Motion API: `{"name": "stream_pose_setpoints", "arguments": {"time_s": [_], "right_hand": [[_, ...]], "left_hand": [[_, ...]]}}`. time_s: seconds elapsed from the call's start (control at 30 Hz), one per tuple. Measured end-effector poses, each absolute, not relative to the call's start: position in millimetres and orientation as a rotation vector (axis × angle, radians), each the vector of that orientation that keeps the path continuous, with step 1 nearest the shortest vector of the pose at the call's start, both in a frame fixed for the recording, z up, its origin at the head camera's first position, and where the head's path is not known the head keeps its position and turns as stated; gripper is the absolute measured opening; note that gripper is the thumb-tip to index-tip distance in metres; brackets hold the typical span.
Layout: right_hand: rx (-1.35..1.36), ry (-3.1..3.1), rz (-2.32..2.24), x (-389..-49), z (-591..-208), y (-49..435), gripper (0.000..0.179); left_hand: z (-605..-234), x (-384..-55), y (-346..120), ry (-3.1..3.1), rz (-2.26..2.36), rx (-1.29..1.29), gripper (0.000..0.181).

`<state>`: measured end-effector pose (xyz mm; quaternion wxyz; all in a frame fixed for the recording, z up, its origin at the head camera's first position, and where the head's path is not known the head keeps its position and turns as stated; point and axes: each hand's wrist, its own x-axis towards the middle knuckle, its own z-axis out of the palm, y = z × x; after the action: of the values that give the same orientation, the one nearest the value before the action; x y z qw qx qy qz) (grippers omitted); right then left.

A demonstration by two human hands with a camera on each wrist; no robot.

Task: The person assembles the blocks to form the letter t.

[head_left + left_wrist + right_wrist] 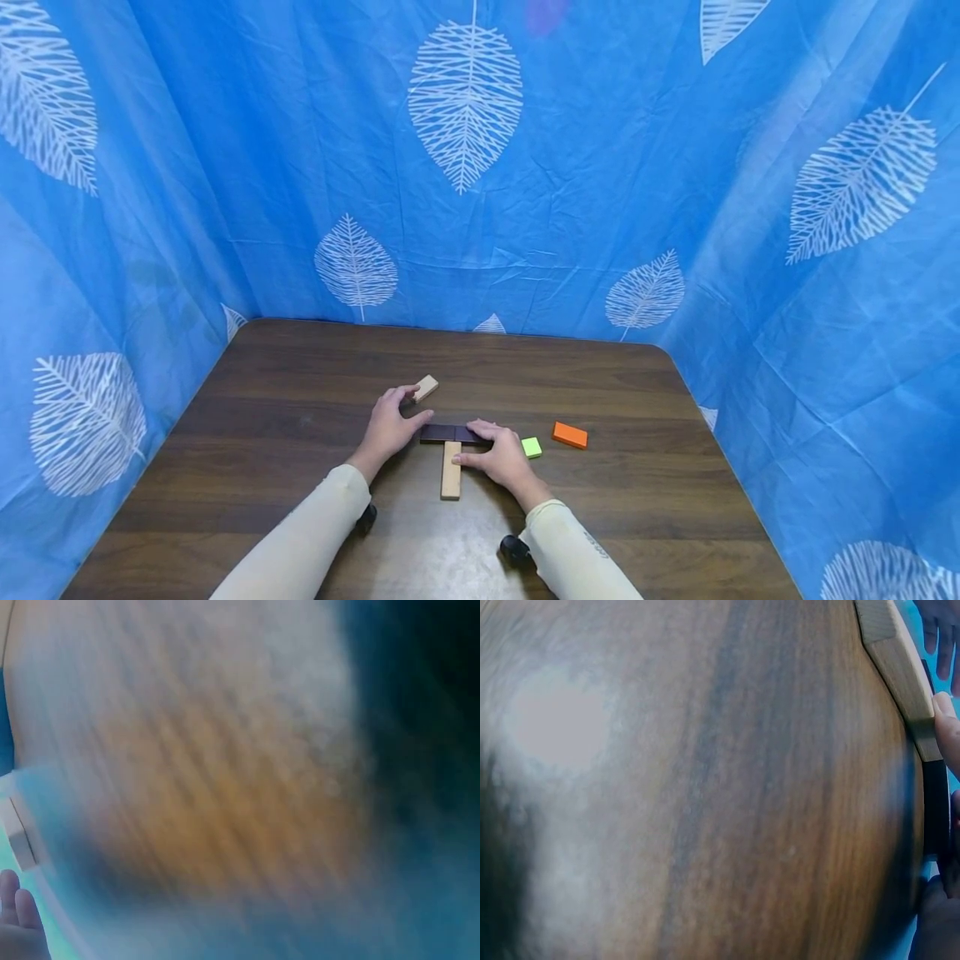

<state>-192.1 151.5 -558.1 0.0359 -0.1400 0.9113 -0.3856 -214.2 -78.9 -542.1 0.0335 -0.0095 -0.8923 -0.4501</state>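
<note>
My left hand reaches toward a small light wooden block, fingertips right beside it; whether they touch is unclear. The left thumb lies close to the left end of two dark blocks laid end to end. A longer light wooden block meets them at their seam, forming a T. My right hand rests on the right dark block, covering its end, with the thumb on the long light block. In the right wrist view the thumb touches that block. The left wrist view is mostly blurred.
A lime-green block lies just right of my right hand. Farther right is an orange block. The brown wooden table is enclosed by blue curtains with white leaf prints at the back and sides.
</note>
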Motion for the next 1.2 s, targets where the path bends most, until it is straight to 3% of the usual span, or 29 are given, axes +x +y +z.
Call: {"name": "stream_pose_setpoints", "arguments": {"time_s": [0.47,1.2], "right_hand": [[-0.439,2.795,-1.242,-193.7,-561.2,150.6,0.068],[-0.41,2.77,-1.235,-192.9,-558.6,151.4,0.069]], "left_hand": [[-547.8,-231.1,-86.8,-2.694,-1.497,0.096,0.06],[-548.1,-246.7,-79.5,-2.809,-1.351,0.062,0.053]]}}
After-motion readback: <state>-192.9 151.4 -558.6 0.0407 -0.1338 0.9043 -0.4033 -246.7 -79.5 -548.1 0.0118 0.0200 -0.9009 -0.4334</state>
